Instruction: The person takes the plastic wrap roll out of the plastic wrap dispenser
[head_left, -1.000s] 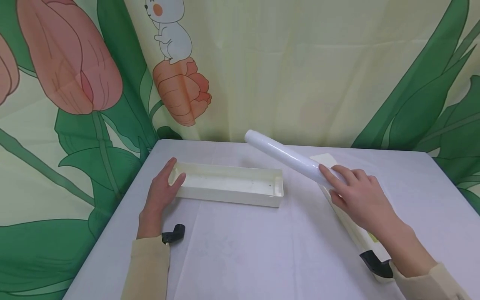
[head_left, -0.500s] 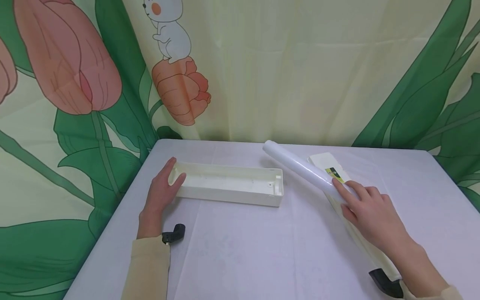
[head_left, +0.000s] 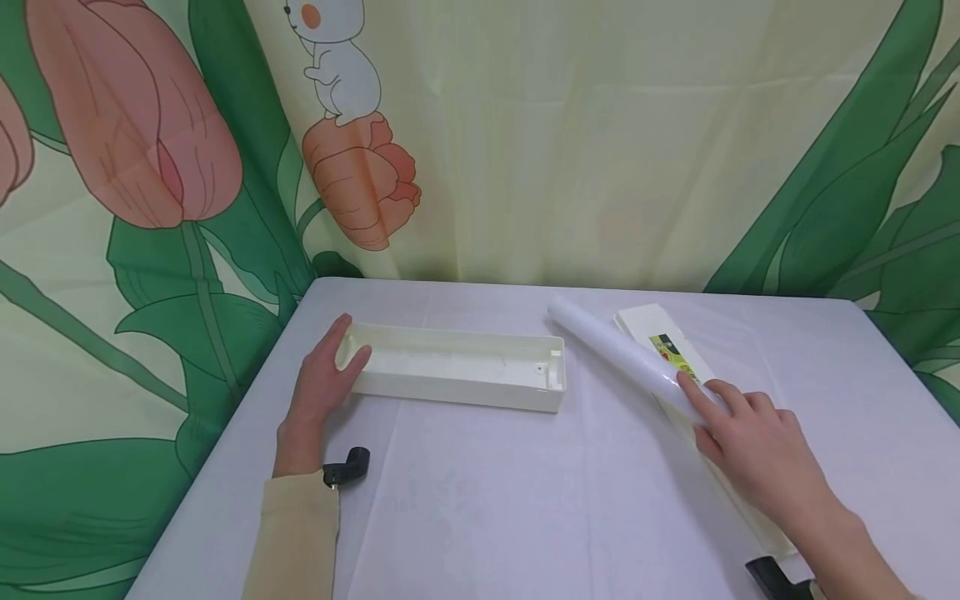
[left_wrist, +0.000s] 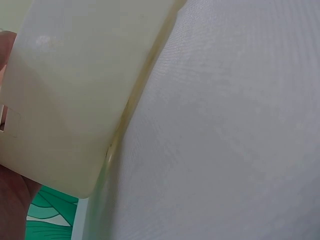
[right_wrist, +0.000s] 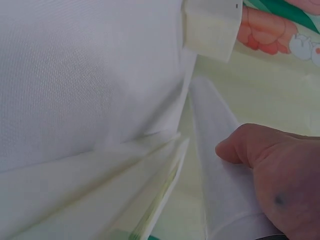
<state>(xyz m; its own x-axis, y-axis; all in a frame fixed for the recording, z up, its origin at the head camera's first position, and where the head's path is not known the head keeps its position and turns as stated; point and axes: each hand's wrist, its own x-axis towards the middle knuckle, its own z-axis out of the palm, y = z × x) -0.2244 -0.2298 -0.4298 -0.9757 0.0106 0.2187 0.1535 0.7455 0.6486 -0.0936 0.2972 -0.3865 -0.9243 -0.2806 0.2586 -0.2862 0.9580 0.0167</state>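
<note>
A long, open-topped cream plastic box (head_left: 457,393) sits left of centre on the table in the head view. Its left end is gripped by my left hand (head_left: 318,379), thumb over the rim. In the left wrist view the box wall (left_wrist: 75,90) covers most of that hand. My right hand (head_left: 765,458) holds the near end of a glossy white roll of plastic film (head_left: 615,346), tilted with its far end toward the back. Beneath the roll and hand lies a long cream lid-like piece (head_left: 643,320) with a yellow-green label (head_left: 672,354), partly hidden.
A white cloth (head_left: 480,500) covers the table. Behind it hangs a printed curtain (head_left: 562,167) with tulips, a rabbit and a carrot. Black wrist mounts (head_left: 347,467) are on both arms. In the right wrist view the cream piece (right_wrist: 90,185) stands close beside the roll.
My right hand has moved right and nearer, lowering the roll toward the cream piece and uncovering its label. The left hand and box stay in place.
</note>
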